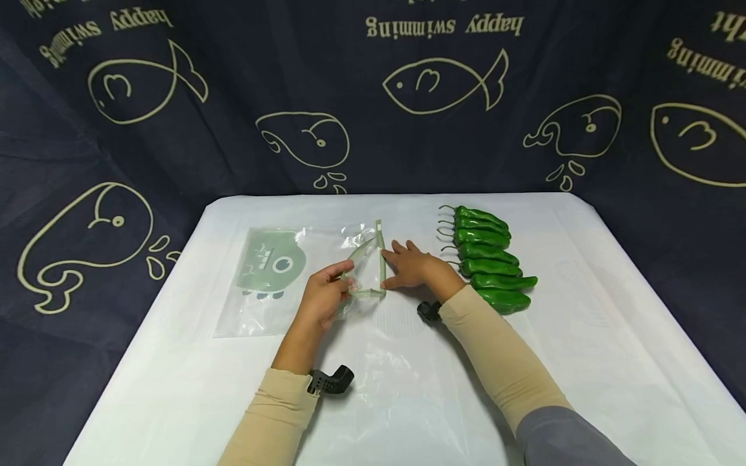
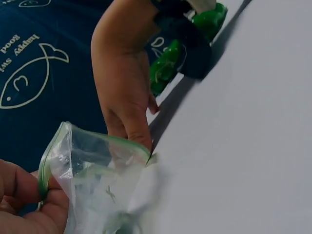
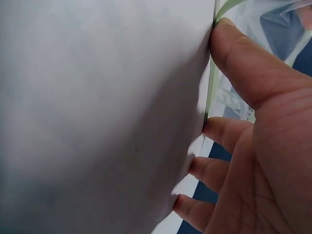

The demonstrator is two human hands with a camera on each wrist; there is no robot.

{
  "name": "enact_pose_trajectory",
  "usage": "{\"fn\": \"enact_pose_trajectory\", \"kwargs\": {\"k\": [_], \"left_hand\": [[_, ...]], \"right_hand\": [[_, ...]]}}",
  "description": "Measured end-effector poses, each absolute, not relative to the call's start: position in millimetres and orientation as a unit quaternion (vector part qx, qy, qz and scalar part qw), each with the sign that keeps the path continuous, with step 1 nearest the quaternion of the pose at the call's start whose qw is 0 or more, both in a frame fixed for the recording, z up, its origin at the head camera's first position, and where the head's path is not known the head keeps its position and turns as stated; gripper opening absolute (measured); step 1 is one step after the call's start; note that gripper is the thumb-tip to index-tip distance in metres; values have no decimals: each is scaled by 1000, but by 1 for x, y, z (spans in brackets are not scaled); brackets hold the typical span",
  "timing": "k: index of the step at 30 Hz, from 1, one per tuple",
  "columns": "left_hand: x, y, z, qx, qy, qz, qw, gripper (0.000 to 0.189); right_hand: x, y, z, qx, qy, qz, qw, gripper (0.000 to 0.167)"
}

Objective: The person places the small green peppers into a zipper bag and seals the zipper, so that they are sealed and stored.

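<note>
A clear zip bag (image 1: 317,243) with a green monster print lies on the white table, its green-edged mouth spread apart toward the right. My left hand (image 1: 322,294) pinches one rim of that mouth between thumb and fingers and holds it raised; the left wrist view shows the pinched green rim (image 2: 45,170) up close. With fingers spread, my right hand (image 1: 415,266) touches the other rim along the table. In the right wrist view its thumb (image 3: 243,61) and a fingertip press on the green strip (image 3: 211,87). The bag's inside holds nothing visible.
Several green peppers (image 1: 488,267) lie in a column right of the right hand, most stems pointing left. The white table (image 1: 583,362) extends toward the front. A dark blue cloth (image 1: 361,155) with fish drawings hangs behind it.
</note>
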State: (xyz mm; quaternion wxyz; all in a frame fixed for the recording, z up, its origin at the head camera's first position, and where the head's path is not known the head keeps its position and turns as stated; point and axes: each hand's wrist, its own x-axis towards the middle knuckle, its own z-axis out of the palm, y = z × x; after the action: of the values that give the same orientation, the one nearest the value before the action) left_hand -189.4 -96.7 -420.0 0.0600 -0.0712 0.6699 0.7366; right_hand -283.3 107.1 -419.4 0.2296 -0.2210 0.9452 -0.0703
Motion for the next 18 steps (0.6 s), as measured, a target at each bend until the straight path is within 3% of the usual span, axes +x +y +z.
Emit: {"fn": "enact_pose_trajectory", "kwargs": {"k": [3,11,18], "left_hand": [[-189,-97,-421,-59,683,726,59,43],[-189,-94,-420,-5,667,745,-30,59],[-189,-92,-419,14,654,753,-66,62]], "right_hand": [[-283,107,-420,-220,945,-72,232,90],[-282,106,-419,-217,946,-67,230,90],[-284,107,-418,-219,945,-63,236,91]]}}
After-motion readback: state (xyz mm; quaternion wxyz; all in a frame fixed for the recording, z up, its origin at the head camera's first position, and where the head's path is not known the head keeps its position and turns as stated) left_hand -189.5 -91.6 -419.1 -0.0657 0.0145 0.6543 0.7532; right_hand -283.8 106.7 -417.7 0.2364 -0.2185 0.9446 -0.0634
